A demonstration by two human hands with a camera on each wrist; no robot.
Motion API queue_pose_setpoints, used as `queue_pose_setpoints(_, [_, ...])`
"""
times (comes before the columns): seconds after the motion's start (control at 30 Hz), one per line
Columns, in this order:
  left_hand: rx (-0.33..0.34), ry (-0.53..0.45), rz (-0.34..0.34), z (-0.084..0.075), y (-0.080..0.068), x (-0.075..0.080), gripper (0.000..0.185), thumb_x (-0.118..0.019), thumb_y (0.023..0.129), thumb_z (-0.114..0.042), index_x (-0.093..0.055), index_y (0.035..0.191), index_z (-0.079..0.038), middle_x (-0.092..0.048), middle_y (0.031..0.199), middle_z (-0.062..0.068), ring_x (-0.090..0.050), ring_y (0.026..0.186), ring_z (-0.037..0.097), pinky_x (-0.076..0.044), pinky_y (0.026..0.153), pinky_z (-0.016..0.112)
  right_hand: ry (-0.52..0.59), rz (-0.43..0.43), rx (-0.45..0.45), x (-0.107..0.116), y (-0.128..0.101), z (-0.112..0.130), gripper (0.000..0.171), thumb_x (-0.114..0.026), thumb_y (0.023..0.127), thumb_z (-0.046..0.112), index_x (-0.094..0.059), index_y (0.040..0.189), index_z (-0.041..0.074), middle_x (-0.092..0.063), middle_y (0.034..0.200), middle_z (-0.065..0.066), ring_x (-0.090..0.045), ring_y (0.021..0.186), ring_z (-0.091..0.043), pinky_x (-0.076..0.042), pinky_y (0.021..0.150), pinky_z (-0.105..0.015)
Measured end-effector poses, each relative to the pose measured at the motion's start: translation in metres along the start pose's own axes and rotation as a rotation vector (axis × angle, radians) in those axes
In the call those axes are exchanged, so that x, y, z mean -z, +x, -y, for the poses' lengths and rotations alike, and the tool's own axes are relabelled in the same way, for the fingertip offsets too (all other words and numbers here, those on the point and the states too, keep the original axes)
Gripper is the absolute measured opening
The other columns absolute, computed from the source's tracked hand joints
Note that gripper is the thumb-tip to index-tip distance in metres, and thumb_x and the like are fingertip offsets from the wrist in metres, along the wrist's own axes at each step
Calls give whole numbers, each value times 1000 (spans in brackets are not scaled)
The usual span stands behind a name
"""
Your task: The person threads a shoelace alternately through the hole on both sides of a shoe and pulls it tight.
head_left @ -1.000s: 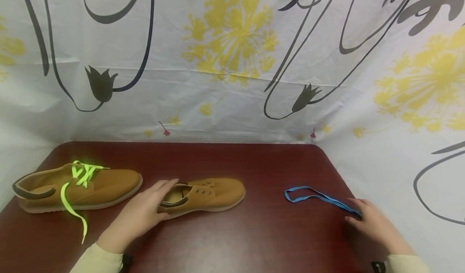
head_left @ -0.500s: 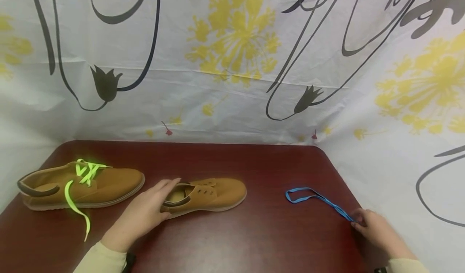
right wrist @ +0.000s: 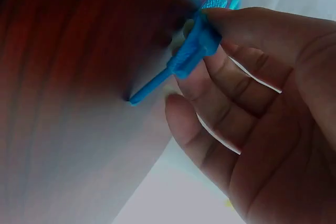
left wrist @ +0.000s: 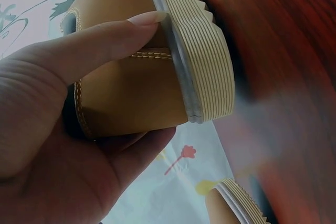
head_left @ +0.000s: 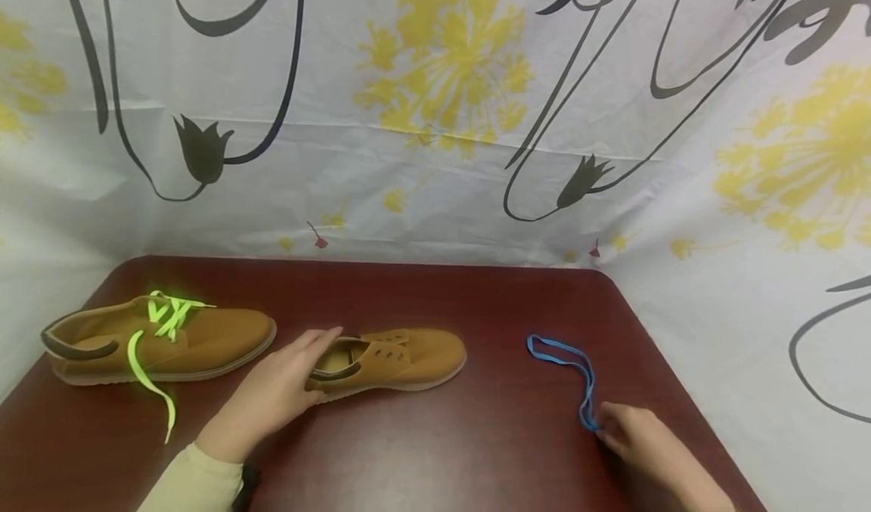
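- A dark red wooden table [head_left: 442,451] with rounded far corners.
- Behind and right, a white curtain [head_left: 435,119] printed with yellow flowers and black stems.

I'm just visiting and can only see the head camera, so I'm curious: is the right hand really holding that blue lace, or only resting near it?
Observer: The right wrist view shows the right hand pinching the blue lace between thumb and fingers.
Operator: And the left hand on the shoe?
Observer: The left wrist view shows the left hand gripping the unlaced shoe at its heel, thumb on the outside by the ribbed sole.
Operator: Is the lace bunched?
Observer: Yes, it looks gathered at the fingertips, with one end poking out toward the table.
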State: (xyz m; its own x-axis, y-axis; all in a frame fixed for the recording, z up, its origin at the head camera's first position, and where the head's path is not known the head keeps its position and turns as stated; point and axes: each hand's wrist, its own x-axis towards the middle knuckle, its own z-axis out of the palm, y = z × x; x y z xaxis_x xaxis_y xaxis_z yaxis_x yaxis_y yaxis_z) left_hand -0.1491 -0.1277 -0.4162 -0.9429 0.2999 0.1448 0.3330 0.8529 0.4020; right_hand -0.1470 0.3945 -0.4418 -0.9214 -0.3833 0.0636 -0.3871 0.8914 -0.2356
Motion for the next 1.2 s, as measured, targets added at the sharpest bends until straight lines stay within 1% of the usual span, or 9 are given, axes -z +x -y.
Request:
queue_pose_setpoints(0.17, [23, 8, 43, -3, 5, 4, 93, -91, 68, -5, -46, 149, -6, -59, 137, 14, -68, 108, 31, -59, 81, 43, 58, -13, 138, -10, 12, 39, 26, -77, 84, 5, -60, 83, 24, -46, 70, 22, -38, 65, 8, -37, 57, -20])
queue_pose_setpoints(0.27, [34, 58, 51, -5, 8, 7, 93, -92, 67, -5, -47, 148, -4, -61, 135, 16, -68, 107, 33, -58, 81, 45, 108, 45, 151, -13, 23, 65, 26, -75, 87, 8, -56, 81, 25, -40, 67, 21, -35, 61, 8, -35, 55, -18])
queue_pose_setpoints(0.43, [51, 138, 102, -13, 14, 10, 99, -94, 67, -12, -43, 150, 0, -59, 137, 22, -62, 118, 41, -54, 95, 52, 101, 114, 71, -15, 33, 100, 11, -73, 91, 17, -63, 94, 20, -35, 59, 19, -30, 52, 5, -31, 48, -19])
queue_pose_setpoints(0.53, [50, 124, 142, -22, 17, 13, 105, -93, 70, -23, -35, 154, 2, -53, 145, 25, -54, 130, 45, -45, 107, 57, 68, 74, 84, -13, 38, 112, 27, -74, 89, 16, -64, 114, 15, -36, 55, 19, -30, 48, 6, -31, 45, -19])
queue_pose_setpoints(0.6, [52, 98, 158, -28, 18, 14, 106, -90, 75, -33, -30, 157, 1, -48, 151, 25, -48, 137, 46, -39, 113, 60, 110, 62, 134, -11, 42, 117, 24, -73, 89, 13, -64, 112, 14, -42, 55, 20, -34, 48, 8, -34, 46, -18])
queue_pose_setpoints(0.73, [44, 61, 112, -36, 21, 10, 87, -73, 91, -45, -33, 157, -3, -46, 154, 22, -44, 142, 43, -30, 117, 65, 377, 151, 212, -7, 56, 121, 12, -66, 95, 8, -72, 103, 14, -64, 66, 15, -55, 55, 8, -49, 54, -19])
queue_pose_setpoints(0.83, [15, 43, 47, -41, 23, 4, 69, -67, 96, -41, -46, 150, -4, -51, 151, 19, -47, 141, 39, -32, 118, 62, 532, 203, 210, -7, 68, 124, 13, -63, 100, 13, -75, 105, 11, -74, 80, 6, -66, 62, 2, -56, 63, -22])
queue_pose_setpoints(1.0, [-77, 40, -39, -45, 29, -6, 53, -75, 92, -31, -61, 137, -6, -59, 143, 14, -54, 136, 33, -42, 114, 50, 602, 227, 198, -6, 88, 137, 24, -60, 103, 25, -74, 116, 11, -76, 91, -2, -67, 63, -5, -58, 64, -27])
queue_pose_setpoints(1.2, [-142, 55, -118, -46, 34, -14, 44, -81, 87, -23, -68, 126, -7, -66, 130, 7, -61, 126, 27, -50, 107, 44, 590, 226, 293, -5, 101, 155, 32, -64, 96, 7, -69, 127, 12, -77, 114, -3, -72, 81, -5, -59, 70, -25])
